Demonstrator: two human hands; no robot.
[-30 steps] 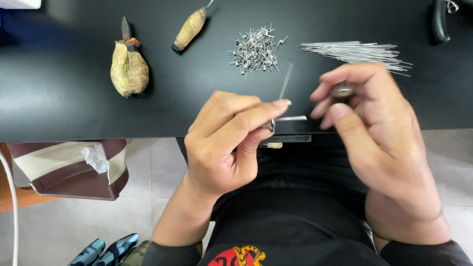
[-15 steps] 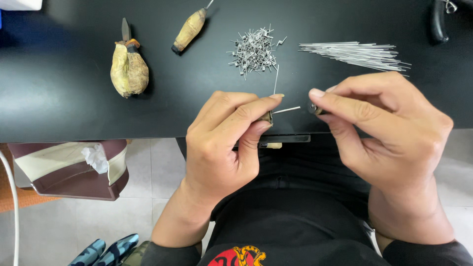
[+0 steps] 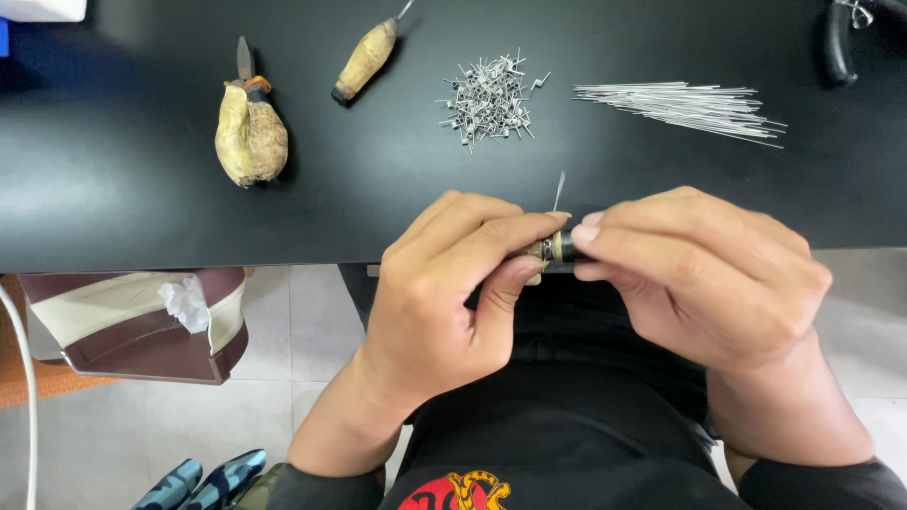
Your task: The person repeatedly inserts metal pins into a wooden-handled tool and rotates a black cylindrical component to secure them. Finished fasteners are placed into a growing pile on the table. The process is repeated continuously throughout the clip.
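My left hand [image 3: 444,283] and my right hand [image 3: 699,274] meet at the near edge of the black table [image 3: 142,208]. Between their fingertips they pinch a small dark winding tool [image 3: 553,250] with a brass-coloured band. A thin steel wire [image 3: 559,192] sticks up from the tool. Behind the hands lie a heap of small wound wire coils [image 3: 487,99] and a bundle of straight wires [image 3: 685,106].
Two hand tools with cloth-wrapped handles lie at the back left: a fat one [image 3: 249,132] and a slim one [image 3: 366,59]. A black handle [image 3: 836,42] shows at the top right. A maroon bin [image 3: 132,321] with tissue stands on the floor to the left.
My right hand has closed in on the left, so the fingertips now touch at the tool. The wire that lay sideways between them now points up.
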